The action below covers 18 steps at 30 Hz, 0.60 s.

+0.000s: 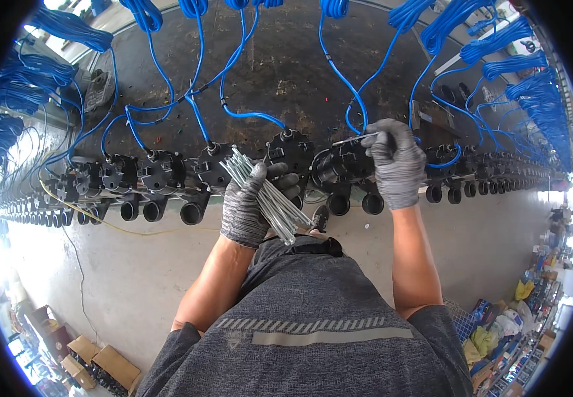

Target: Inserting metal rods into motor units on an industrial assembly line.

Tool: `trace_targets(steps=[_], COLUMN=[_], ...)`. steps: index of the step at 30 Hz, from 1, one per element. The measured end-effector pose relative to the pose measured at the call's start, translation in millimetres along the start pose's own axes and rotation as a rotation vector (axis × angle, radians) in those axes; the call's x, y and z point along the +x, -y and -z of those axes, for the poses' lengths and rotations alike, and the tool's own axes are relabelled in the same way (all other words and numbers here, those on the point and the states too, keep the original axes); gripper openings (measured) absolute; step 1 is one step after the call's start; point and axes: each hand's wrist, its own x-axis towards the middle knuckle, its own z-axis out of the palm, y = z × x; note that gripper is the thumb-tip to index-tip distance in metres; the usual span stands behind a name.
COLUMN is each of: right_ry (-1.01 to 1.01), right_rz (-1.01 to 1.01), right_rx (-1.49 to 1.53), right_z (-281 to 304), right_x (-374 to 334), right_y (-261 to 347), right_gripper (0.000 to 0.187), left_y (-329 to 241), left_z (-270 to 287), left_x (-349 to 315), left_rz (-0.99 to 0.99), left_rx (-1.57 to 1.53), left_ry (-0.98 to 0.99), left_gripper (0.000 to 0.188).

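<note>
My left hand, in a grey knit glove, is closed around a bundle of long thin silver bolts, which slants from upper left to lower right. My right hand, gloved the same and slightly blurred, pinches a single long bolt that points left. Below that bolt lies a black pump-like housing with a round port facing me. Another black housing, with a blue cable entering its top, sits just beyond my left fingers. The fingertips of my right hand are partly hidden.
More black housings stand in a row along the near edge of the dark worktable. Coiled blue cables lie along its far side and both ends. Cardboard boxes stand on the floor at lower left; bags and parts lie at lower right.
</note>
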Motion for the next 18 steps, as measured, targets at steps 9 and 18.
trace_targets(steps=[9, 18], right_ry=[0.204, 0.606], right_rz=[0.209, 0.008], right_rx=[-0.274, -0.231], right_z=[-5.6, -9.8], right_x=[6.4, -11.3], right_y=[1.4, 34.2], right_gripper=[0.018, 0.03], left_y=[0.7, -2.2], left_z=[6.0, -1.1], left_x=[-0.3, 2.8], left_rz=[-0.03, -0.066], left_rx=[-0.005, -0.175], left_ry=[0.031, 0.096], left_gripper=[0.04, 0.022])
